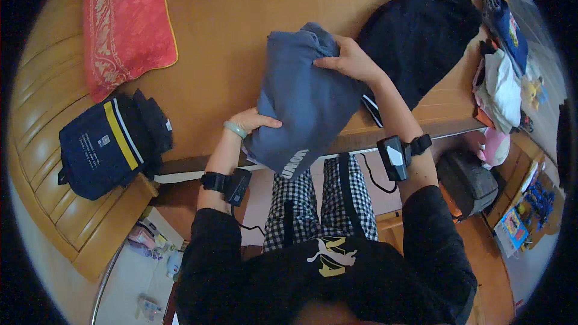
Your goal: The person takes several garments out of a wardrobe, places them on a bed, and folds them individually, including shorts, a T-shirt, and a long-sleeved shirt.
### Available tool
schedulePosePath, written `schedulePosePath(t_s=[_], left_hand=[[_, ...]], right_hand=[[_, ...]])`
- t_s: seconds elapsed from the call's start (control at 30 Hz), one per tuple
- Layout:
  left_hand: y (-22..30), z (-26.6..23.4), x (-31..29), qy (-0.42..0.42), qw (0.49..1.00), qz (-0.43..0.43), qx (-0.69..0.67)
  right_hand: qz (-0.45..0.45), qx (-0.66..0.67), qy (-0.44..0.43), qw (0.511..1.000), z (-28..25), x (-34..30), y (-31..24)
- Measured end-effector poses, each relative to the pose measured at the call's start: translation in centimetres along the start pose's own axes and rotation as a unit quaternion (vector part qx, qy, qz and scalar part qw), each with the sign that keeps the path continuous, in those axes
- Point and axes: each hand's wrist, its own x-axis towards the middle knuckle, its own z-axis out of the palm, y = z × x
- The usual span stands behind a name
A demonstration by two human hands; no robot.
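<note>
A folded grey-blue top (301, 84) with pale printed letters is held between my two hands at the front edge of a brown bed surface (223, 0). My left hand (253, 121) grips its left side, the thumb lying on top and the other fingers hidden beneath. On the far right side my right hand (352, 60) has its thumb over the cloth, with its other fingers along the outer edge. Just beyond that hand lies a spread black garment (421, 39), with a white-striped edge near my right forearm.
A red pillow (129, 27) lies far left. Below it is a navy cloth item (90, 150) with yellow and white stripes. A pile of clothes (503, 87) is at the right end. Beneath it are a pink plush toy (495, 147) and a dark bag (466, 183).
</note>
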Motion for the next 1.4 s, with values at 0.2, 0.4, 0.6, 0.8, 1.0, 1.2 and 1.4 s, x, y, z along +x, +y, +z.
schedulePosePath(t_s=[0.2,0.4,0.6,0.8,1.0,1.2,1.4], left_hand=[[-1.9,-0.6,-0.3,0.115,0.991,0.047,-0.052],[-3.4,-1.2,-3.9,0.164,0.980,0.073,-0.082],[-3.9,-0.3,-5.2,0.206,0.966,0.076,-0.136],[-3.4,0.3,-5.3,0.240,0.959,0.060,-0.140],[-2.6,2.2,-8.9,0.260,0.948,0.129,-0.128],[1.9,7.2,-13.3,0.198,0.934,0.267,-0.132],[5.2,17.0,-11.2,0.051,0.951,0.302,-0.029]], right_hand=[[-0.097,-0.018,0.558,0.824,-5.5,-4.7,4.2],[0.206,0.312,0.539,0.755,-11.7,-10.1,15.4],[0.093,0.455,0.379,0.800,-12.6,-7.2,13.9],[0.083,0.499,0.306,0.807,-11.6,-6.4,11.5],[0.049,0.511,0.327,0.794,-11.3,-8.3,8.9],[-0.029,0.387,0.414,0.823,-8.2,-16.9,1.3],[-0.046,0.140,0.444,0.884,-2.7,-25.7,-4.8]])
